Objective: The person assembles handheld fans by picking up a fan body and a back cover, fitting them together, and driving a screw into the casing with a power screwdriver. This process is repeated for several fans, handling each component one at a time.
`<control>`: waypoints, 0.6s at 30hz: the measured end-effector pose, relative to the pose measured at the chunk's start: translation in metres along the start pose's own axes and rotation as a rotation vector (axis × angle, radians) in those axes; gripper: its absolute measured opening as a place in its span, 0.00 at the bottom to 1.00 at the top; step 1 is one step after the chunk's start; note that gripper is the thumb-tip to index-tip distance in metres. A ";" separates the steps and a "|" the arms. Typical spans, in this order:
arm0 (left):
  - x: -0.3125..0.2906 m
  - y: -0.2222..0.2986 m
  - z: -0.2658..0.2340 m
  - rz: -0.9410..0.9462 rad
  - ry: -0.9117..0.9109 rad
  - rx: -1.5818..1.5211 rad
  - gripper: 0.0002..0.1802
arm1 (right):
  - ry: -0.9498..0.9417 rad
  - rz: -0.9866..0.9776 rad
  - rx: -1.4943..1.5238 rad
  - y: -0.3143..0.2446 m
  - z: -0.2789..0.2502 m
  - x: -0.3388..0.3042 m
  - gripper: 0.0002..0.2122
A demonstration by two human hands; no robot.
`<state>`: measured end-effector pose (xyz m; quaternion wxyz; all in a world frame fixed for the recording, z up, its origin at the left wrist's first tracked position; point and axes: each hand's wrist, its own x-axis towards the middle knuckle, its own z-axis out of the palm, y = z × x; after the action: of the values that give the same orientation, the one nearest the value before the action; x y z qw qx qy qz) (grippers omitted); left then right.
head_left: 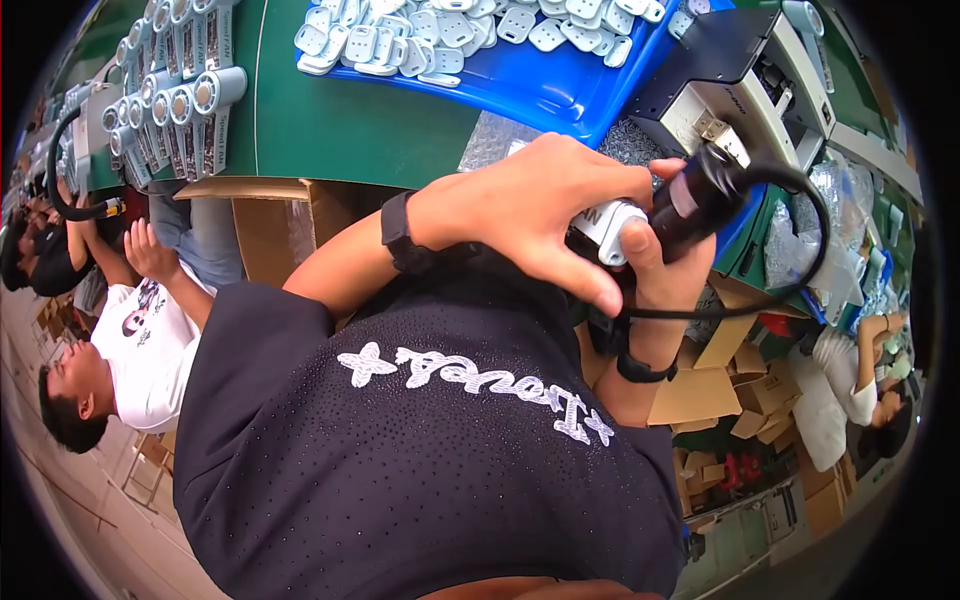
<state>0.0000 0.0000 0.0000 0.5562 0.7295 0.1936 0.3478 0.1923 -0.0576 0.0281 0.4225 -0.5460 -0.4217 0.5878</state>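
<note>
Green matte worktop (320,130) runs along the top of my view, bent by the lens. At the far left, a co-worker in a white printed T-shirt (155,335) sits with one hand raised, near a thick black looped cable (54,170). Beside that, pale-blue units with round heads (190,100) lie in close rows on the worktop, and a brown open cardboard box (268,235) stands below the edge. Further right, a shallow blue plastic tray (540,90) holds a heap of flat pale-blue plates (455,30). My left hand (545,205), a black band on its wrist, is closed around a small white plastic housing (612,232), which sits between my two hands in front of my black shirt (440,440). My right hand (680,268) is wrapped about a black cylindrical driver (690,205), its thumb against the housing; the driver's tip is hidden. A black cord loops from the driver and back under my hands. Behind it stand a grey and black metal machine (735,100) and a pile of small silvery screws (628,145). At the right are crumpled clear plastic bags (825,225), open brown cartons (715,390) and another co-worker in a pale top (850,375).
</note>
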 end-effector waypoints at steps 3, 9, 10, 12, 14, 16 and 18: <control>0.000 -0.011 0.007 -0.051 0.008 0.104 0.27 | 0.099 -0.202 -0.145 0.011 -0.001 0.014 0.33; -0.007 -0.031 0.018 0.087 0.107 0.139 0.26 | 0.171 -0.743 0.088 -0.040 -0.013 0.041 0.18; -0.006 -0.035 0.016 0.100 0.131 0.132 0.26 | 0.236 -0.860 0.163 -0.054 -0.015 0.046 0.16; -0.005 -0.037 0.016 0.106 0.160 0.123 0.26 | 0.299 -0.971 0.238 -0.059 -0.021 0.056 0.15; -0.003 -0.035 0.018 0.119 0.144 0.119 0.26 | 0.450 -0.853 0.001 -0.053 -0.025 0.072 0.14; -0.003 -0.036 0.016 0.117 0.153 0.137 0.25 | 0.500 -0.794 -0.102 -0.048 -0.032 0.081 0.14; -0.005 -0.037 0.016 0.118 0.153 0.138 0.26 | 0.254 -0.730 0.085 -0.043 -0.043 0.069 0.13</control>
<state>0.0125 -0.0029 -0.0387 0.4669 0.7475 0.2158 0.4204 0.2338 0.0223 0.0478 0.6750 -0.4103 -0.5078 0.3436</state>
